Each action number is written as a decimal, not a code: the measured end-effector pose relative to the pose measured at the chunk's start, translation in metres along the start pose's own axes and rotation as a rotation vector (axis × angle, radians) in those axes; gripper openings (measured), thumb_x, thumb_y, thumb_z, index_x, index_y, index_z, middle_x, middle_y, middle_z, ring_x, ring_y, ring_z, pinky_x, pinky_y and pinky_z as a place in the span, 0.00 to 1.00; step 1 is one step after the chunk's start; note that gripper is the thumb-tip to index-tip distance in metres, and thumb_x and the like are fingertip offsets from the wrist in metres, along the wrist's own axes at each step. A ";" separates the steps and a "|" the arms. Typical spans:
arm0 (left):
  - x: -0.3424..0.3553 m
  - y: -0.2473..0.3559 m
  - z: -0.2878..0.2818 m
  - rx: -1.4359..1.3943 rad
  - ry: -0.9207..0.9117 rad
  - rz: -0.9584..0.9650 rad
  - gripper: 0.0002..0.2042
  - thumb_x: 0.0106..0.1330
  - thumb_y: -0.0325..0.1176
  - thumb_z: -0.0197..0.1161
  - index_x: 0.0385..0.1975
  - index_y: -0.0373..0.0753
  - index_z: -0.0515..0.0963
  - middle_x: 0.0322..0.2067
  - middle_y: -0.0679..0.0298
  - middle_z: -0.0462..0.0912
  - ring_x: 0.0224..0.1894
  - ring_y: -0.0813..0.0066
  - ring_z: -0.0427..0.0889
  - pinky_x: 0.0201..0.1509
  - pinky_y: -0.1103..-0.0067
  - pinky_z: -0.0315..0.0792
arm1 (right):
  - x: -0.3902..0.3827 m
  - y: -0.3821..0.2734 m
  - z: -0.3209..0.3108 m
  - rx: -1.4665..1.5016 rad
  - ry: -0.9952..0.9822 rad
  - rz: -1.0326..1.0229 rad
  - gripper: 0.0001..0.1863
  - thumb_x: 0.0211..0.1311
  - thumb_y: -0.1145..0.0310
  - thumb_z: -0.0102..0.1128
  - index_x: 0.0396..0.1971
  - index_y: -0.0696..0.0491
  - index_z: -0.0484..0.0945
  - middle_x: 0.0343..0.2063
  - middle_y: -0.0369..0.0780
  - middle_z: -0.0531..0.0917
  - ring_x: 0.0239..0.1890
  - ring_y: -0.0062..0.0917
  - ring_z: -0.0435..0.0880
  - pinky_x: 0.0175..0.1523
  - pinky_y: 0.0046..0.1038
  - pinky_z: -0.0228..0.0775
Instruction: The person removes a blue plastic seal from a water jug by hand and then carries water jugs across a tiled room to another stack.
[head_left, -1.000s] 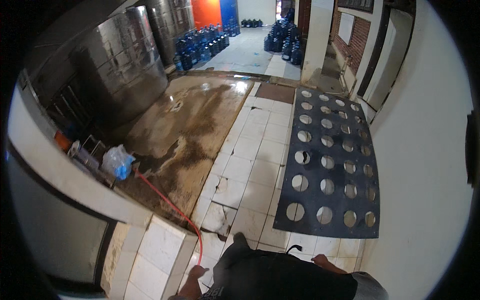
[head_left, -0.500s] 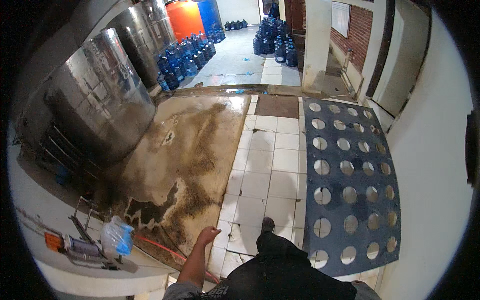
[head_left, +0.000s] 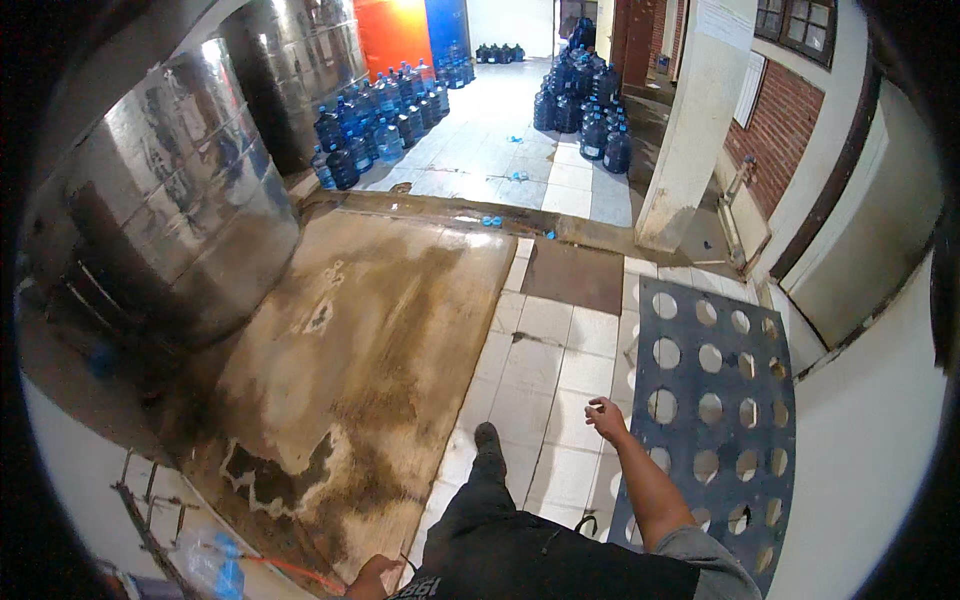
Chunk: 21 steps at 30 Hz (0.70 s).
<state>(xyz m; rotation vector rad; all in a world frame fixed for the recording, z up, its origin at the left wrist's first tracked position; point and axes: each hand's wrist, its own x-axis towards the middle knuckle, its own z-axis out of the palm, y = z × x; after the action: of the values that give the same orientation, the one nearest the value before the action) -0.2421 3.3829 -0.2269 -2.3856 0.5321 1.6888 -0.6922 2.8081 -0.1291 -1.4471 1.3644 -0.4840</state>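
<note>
Hanging by the lower edge, close to seven o'clock from the middle of the view, the left hand (head_left: 372, 578) is partly cut off, so I cannot tell whether its fingers grip anything. The red hose (head_left: 297, 570) runs up to just beside it, thin and glossy, from a clear-and-blue plastic bag (head_left: 212, 560) between seven and eight o'clock. A dark shoe (head_left: 487, 438) is planted on white tiles (head_left: 525, 400) at six o'clock. Between four and five o'clock, the right forearm slants up and inward, elbow bent, and the right hand (head_left: 606, 418) floats above the tiles with fingers loosely spread and slightly curled, holding nothing. Just beyond that forearm, at four o'clock, the perforated panel (head_left: 728, 387) lies near the white wall, dark blue-grey, flat, with rows of round holes showing pale floor. Wet, brown-stained concrete (head_left: 390, 350) spreads toward eight o'clock; a dented steel tank (head_left: 180, 190) stands at ten. Farther off, blue water jugs crowd together at eleven (head_left: 385, 120) and one o'clock, before an orange tank (head_left: 393, 35).
</note>
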 end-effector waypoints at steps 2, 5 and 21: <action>0.039 0.044 -0.053 -0.008 0.001 -0.016 0.28 0.60 0.58 0.62 0.36 0.32 0.83 0.32 0.47 0.84 0.36 0.56 0.82 0.46 0.64 0.73 | 0.063 -0.024 0.002 0.061 0.021 -0.061 0.20 0.63 0.61 0.63 0.49 0.58 0.76 0.31 0.43 0.84 0.31 0.26 0.86 0.34 0.27 0.74; 0.108 0.161 -0.154 0.056 0.032 0.080 0.25 0.60 0.55 0.64 0.36 0.33 0.83 0.31 0.49 0.84 0.35 0.58 0.81 0.44 0.64 0.73 | 0.115 0.003 0.003 -0.313 0.096 -0.027 0.22 0.58 0.53 0.68 0.43 0.56 0.80 0.29 0.45 0.85 0.30 0.29 0.85 0.37 0.34 0.75; 0.177 0.937 -0.594 0.064 0.326 0.733 0.22 0.62 0.55 0.63 0.34 0.38 0.83 0.35 0.55 0.86 0.39 0.58 0.84 0.44 0.66 0.75 | 0.375 -0.003 -0.026 -0.147 -0.129 0.845 0.23 0.64 0.49 0.51 0.37 0.54 0.83 0.34 0.49 0.84 0.32 0.42 0.84 0.40 0.44 0.76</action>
<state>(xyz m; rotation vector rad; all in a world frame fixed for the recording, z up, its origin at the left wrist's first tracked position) -0.0281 2.2845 -0.1273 -2.6006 1.6465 1.4354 -0.6114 2.4603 -0.2478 -0.8640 1.7667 0.2564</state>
